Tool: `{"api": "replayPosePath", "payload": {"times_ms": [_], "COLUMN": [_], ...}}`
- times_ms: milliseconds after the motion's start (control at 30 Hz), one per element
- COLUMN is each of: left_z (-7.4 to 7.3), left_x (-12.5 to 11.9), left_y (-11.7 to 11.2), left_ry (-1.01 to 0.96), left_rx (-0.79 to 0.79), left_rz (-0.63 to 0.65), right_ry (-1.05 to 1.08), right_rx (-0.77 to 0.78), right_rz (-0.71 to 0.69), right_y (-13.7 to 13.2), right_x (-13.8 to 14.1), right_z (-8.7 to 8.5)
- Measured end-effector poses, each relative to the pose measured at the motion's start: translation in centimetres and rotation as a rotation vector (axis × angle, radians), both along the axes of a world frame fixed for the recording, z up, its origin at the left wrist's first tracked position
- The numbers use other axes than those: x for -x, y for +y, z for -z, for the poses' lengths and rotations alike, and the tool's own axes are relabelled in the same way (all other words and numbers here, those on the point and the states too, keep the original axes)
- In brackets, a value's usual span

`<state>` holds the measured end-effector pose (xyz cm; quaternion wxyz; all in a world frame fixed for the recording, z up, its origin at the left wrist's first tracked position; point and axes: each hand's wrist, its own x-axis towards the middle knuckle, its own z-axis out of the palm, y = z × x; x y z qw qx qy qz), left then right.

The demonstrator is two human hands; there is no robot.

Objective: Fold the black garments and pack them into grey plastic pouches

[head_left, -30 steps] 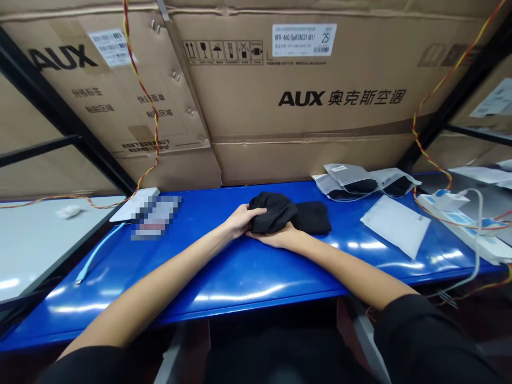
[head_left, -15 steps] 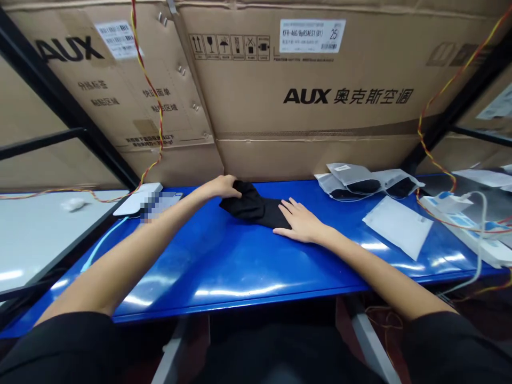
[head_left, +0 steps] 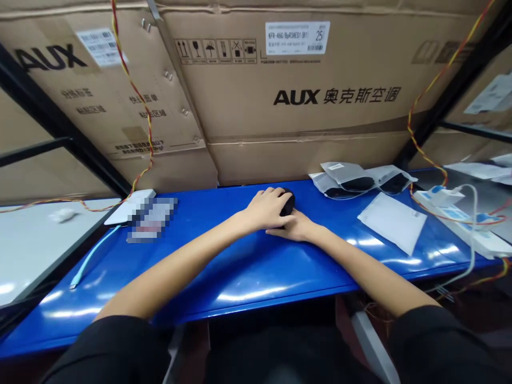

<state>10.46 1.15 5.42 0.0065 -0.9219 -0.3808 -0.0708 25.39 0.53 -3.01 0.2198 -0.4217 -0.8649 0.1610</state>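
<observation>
"Was it bright?"

"Yes, pretty bright. But it was very dark under the blue bench (head_left: 224,277)."

"Any shiny spots?"

"Yes. White streaks of glare lay along the front of the bench, and the white table (head_left: 40,250) shone near its edge."

"Where did the light come from?"

"I could not tell."

"Was anything blurry?"

"The left hand (head_left: 266,209) and right hand (head_left: 294,228) looked sharp. But a fuzzy patch (head_left: 152,218) was all blocky squares."

"Did anything look bent?"

"Yes. Out near the sides, the black metal bars (head_left: 52,117) curved, and the big cardboard boxes (head_left: 296,106) looked stretched."
</observation>
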Motion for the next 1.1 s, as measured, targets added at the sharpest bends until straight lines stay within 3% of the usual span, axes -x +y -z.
{"api": "replayPosePath", "payload": {"times_ms": [133, 267, 367, 500, 633, 700, 800, 900, 967, 1033, 1100], "left_z": [3.0, 4.6, 5.4, 6.5, 6.5, 5.6, 3.7, 2.0, 1.5, 1.5, 2.1], "left_x": [2.2, 1.4, 0.3, -0.3, 0.0, 0.5, 1.8, 3.4, 4.1, 4.1, 3.4], "left_y": [-0.1, -0.7, -1.0, -1.2, -1.0, -0.4, 1.2, 3.0, 4.1, 4.9, 5.6], "left_ry": [-0.076, -0.091, -0.050, -0.038, -0.063, -0.102, -0.217, -0.245, -0.191, -0.195, -0.311], "left_rx": [0.024, 0.023, -0.023, -0.066, -0.052, 0.032, 0.181, 0.212, 0.321, 0.477, 0.530], "left_rz": [-0.036, -0.088, -0.079, -0.058, -0.048, -0.045, -0.104, -0.367, -0.503, -0.506, -0.438], "right_ry": [0.069, -0.083, -0.229, -0.304, -0.374, -0.423, -0.426, -0.397, -0.377, -0.349, -0.316], "right_rx": [0.033, 0.079, 0.087, -0.044, -0.041, 0.049, 0.087, 0.076, 0.093, 0.080, 0.058], "right_rz": [-0.133, -0.115, 0.116, 0.466, 0.832, 0.908, 0.883, 0.791, 0.690, 0.537, 0.375], "right_y": [1.1, 1.2, -0.6, -3.7, -4.6, -4.3, -4.5, -6.5, -8.3, -9.8, -10.4], "right_x": [-1.7, -5.5, -9.3, -14.3, -18.2, -19.4, -20.0, -18.5, -16.4, -13.7, -11.0], "right_z": [-0.9, -2.2, -2.8, -2.7, -1.2, 0.1, 2.0, 2.9, 2.8, 2.3, 1.6]}}
